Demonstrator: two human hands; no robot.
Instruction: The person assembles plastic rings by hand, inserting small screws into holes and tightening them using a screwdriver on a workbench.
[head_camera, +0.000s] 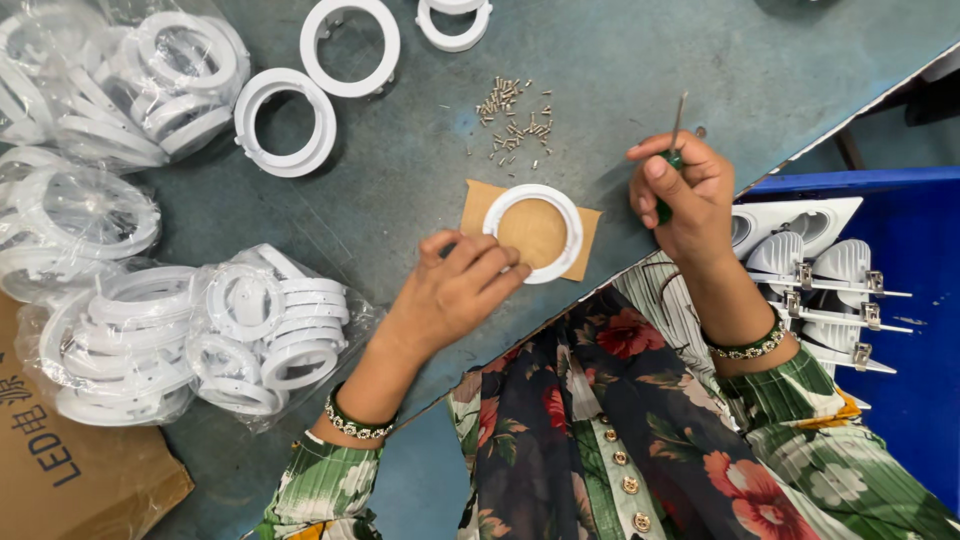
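Observation:
A white plastic ring (535, 198) lies on a small brown cardboard square (475, 205) at the middle of the grey-green table. My left hand (455, 290) rests at the ring's near-left rim, fingertips touching it. My right hand (680, 195) is closed around a green-handled screwdriver (676, 125), its metal shaft pointing up and away, just right of the ring. A scatter of small metal screws (512, 125) lies on the table beyond the ring.
Three loose white rings (285, 122) lie at the far side. Clear bags of white rings (200, 335) fill the left. A cardboard box (70, 470) sits at bottom left. A blue crate (900, 300) with white lamp housings (810, 265) stands right of the table edge.

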